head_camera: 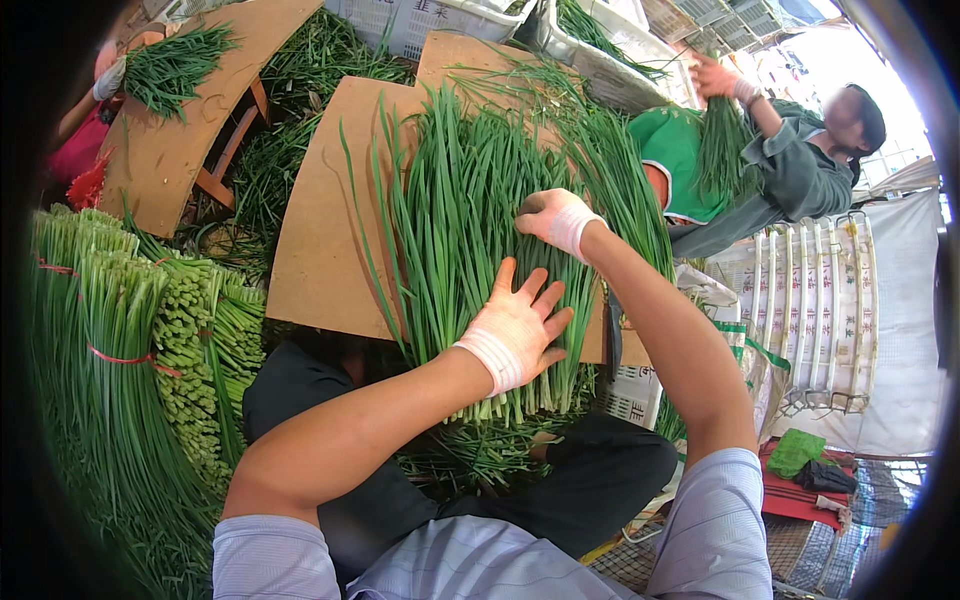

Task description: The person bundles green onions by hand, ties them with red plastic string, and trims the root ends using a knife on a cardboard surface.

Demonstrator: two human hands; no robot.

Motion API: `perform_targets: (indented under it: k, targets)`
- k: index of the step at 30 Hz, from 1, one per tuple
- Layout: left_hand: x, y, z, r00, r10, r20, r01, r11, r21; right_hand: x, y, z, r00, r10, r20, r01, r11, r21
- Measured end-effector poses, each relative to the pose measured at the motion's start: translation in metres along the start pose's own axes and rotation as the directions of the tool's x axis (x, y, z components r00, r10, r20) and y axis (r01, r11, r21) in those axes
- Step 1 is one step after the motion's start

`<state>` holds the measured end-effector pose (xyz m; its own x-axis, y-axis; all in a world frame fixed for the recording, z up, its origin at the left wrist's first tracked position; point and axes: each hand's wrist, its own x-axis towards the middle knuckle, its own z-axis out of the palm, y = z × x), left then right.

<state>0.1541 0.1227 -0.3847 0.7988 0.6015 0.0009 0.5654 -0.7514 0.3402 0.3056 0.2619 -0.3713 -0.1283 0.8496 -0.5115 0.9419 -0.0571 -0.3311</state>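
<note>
A thick spread of green garlic chives (457, 202) lies on a brown wooden board (322, 232) before me, their pale cut ends towards my lap. My left hand (517, 326), in a thin whitish glove, rests palm down on the lower stalks with its fingers spread. Farther up, my gloved right hand (555, 219) is bent over the leaves. Its fingertips look dark and curl downward; whether they pinch any leaves is hidden.
Tied chive bundles (124, 307) stand close on my left. A co-worker (802, 157) at the right holds chives; another person's gloved hand (110, 79) touches a bunch on a second board (169, 150). White plastic crates (431, 26) line the back. Loose leaves (480, 457) cover the floor.
</note>
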Motion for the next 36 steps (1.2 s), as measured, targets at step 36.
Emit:
perform_targets:
  k: [36]
  targets:
    - [0.001,0.001,0.009,1.000,0.013,-0.007,-0.013,1.000,-0.015,-0.099,-0.057,-0.066,0.873,-0.455,-0.175,0.311,0.243,0.919]
